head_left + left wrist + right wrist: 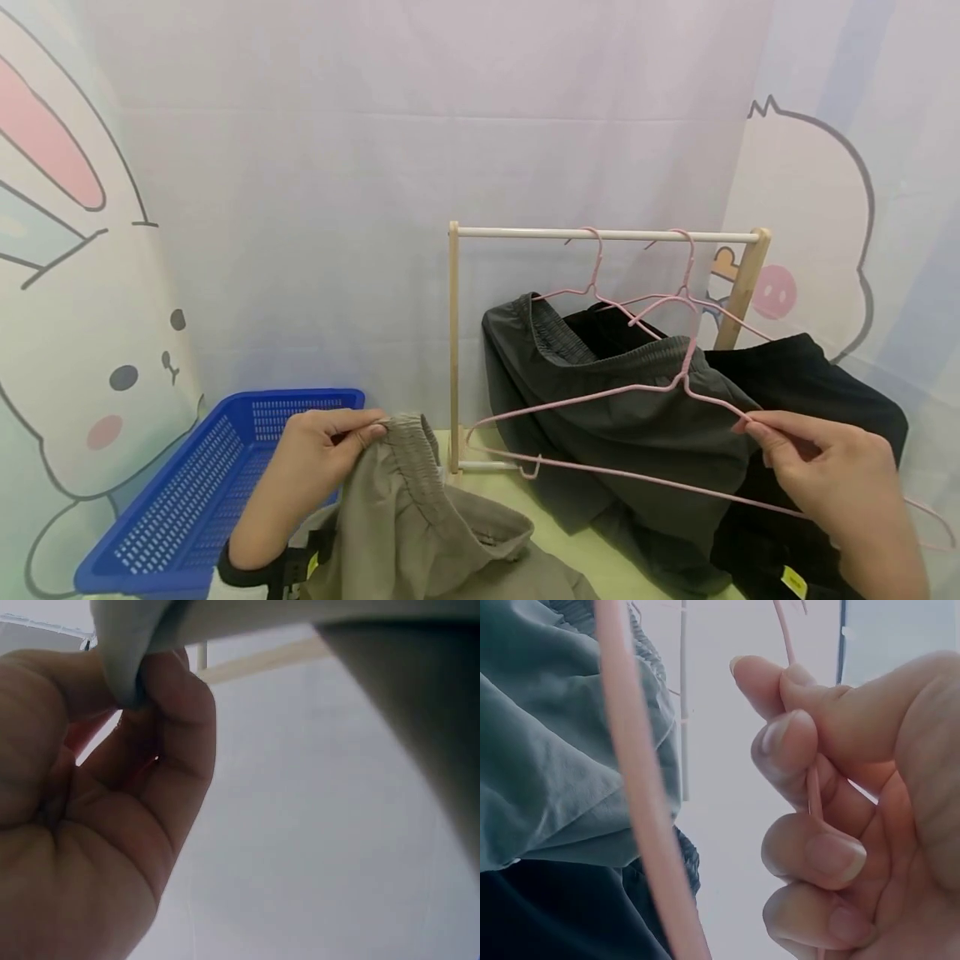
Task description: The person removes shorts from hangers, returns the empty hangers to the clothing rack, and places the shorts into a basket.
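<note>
The left hand (318, 462) pinches one end of the gathered elastic waistband of a khaki cloth garment (405, 500) between thumb and fingers, the garment hanging from there in front of the perforated blue plastic basket (165, 500) and spreading down to the bottom of the head view. Held by this edge, the waist seems able to sag open instead of folding flat. The right hand (836, 467) grips a thin pink wire hanger (684, 377) by its right shoulder, which leaves the hook free and pointing up and the far end toward the khaki garment, apart from it. Behind, a dark grey garment with a gathered waistband (637, 442) and a black garment (817, 392) hang on two other pink hangers, hooked on the white rail (525, 234) of a wooden-sided rack, which presumably keeps them off the pale yellow-green tabletop (555, 504). Whether the held hanger touches the grey cloth cannot be told. The right wrist view reveals what the head view hides: the lower fingers curl around the wire beneath the thumb-and-forefinger pinch. The left wrist view shows the palm side and a fold of cloth caught at the fingertips; only the head view shows the basket.
</note>
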`<state>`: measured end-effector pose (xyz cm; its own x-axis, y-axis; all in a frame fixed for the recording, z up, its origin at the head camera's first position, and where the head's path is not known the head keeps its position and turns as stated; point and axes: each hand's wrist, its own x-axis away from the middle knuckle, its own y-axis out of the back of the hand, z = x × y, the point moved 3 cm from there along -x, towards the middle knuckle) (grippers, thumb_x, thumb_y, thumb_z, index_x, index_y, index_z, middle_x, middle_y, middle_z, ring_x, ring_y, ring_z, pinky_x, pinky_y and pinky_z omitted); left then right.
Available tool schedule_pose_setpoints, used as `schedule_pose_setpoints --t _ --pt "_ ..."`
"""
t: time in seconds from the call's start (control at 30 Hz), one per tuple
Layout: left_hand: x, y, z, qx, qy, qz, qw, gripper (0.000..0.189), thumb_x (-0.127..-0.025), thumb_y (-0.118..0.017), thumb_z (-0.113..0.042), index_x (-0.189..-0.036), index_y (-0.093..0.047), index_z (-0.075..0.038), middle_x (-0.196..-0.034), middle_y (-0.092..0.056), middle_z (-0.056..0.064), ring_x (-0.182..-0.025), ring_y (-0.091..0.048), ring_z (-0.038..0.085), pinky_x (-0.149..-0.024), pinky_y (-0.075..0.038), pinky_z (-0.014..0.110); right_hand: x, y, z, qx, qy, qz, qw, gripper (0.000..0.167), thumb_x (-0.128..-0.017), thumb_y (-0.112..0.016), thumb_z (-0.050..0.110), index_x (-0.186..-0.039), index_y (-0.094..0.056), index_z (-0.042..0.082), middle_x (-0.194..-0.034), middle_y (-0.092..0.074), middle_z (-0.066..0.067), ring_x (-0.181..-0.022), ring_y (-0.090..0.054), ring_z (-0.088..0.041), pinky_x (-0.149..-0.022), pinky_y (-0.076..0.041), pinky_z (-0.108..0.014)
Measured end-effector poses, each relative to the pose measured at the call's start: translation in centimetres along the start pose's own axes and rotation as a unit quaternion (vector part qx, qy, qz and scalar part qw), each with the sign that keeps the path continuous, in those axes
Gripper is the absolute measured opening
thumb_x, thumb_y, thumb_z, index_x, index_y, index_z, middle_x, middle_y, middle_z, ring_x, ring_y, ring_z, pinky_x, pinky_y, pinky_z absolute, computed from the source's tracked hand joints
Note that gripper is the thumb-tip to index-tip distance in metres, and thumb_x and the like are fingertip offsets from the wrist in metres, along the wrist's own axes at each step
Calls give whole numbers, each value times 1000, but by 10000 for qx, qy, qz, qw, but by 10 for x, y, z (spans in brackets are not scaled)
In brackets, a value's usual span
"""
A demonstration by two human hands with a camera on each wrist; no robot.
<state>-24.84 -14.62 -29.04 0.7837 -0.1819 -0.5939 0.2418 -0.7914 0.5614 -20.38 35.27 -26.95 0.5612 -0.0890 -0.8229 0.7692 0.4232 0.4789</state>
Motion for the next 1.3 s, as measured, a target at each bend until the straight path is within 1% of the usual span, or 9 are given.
schedule_pose_setpoints --t 0.17,0.37,0.5,0.63,0.77,0.93,1.03,1.17,1.3 --pt "-3 -19 -8 208 -220 620 9976 16 -98 -73 -18 -110 -82 -19 -95 -77 -5 -57 -48 2 -54 -46 25 -1 3 0 63 -310 -162 9994 9 -84 -82 3 -92 -84 8 -71 -45 53 -53 -44 20 -45 -32 -17" --pt "-6 -39 -12 352 -299 1462 9882 18 -102 -67 -34 -92 -80 -27 -77 -67 -12 -61 -53 3 -58 -49 26 -1 5 0 184 -635 -42 9978 7 -88 -80 6 -94 -84 7 -70 -44 54 -53 -44 18 -45 -32 -18" --pt "-7 -46 -11 337 -197 1705 9846 26 -103 -63 -39 -84 -76 -27 -73 -65 -14 -61 -55 4 -57 -49 27 -2 6 2 225 -581 -59 9980 7 -88 -80 6 -94 -84 8 -68 -44 52 -52 -43 17 -45 -32 -18" --pt "-9 -49 -9 221 -28 1734 9846 25 -104 -62 -38 -88 -77 -26 -73 -65 -14 -60 -55 5 -55 -48 28 -4 7 3 236 -473 -132 9985 7 -86 -81 8 -93 -84 9 -67 -44 52 -53 -42 19 -46 -32 -18" --pt "-11 -50 -5 188 234 1645 9859 22 -105 -63 -33 -93 -79 -23 -74 -67 -13 -65 -60 6 -56 -50 28 -5 6 4 277 -506 -78 9983 7 -87 -81 10 -93 -84 9 -65 -47 49 -53 -42 19 -47 -33 -19" --pt "-16 -53 1 207 420 1262 9909 19 -104 -64 -27 -99 -80 -19 -78 -70 -10 -73 -68 10 -61 -53 27 -4 5 5 326 -413 -54 9986 8 -87 -81 10 -93 -84 9 -64 -47 49 -54 -41 21 -47 -32 -19" --pt "-20 -57 7 89 641 918 9937 16 -103 -65 -24 -99 -81 -20 -80 -72 -10 -76 -68 9 -63 -53 29 -4 2 6 286 -199 -101 9993 8 -84 -81 6 -92 -84 8 -61 -60 33 -54 -40 23 -46 -30 -19" --pt "-29 -67 17 -109 988 433 9941 14 -102 -67 -22 -105 -80 -17 -87 -73 -7 -80 -66 8 -68 -54 33 -2 -2 7 290 -113 -91 9995 10 -84 -81 4 -94 -83 5 -64 -72 -5 -58 -39 28 -46 -31 -17" --pt "-42 -77 24 -219 1041 19 9943 23 -102 -67 -22 -119 -75 -9 -99 -76 3 -86 -70 16 -71 -58 36 -2 -3 10 342 -151 -82 9993 11 -85 -81 5 -96 -83 5 -68 -73 -10 -60 -37 29 -49 -34 -16"
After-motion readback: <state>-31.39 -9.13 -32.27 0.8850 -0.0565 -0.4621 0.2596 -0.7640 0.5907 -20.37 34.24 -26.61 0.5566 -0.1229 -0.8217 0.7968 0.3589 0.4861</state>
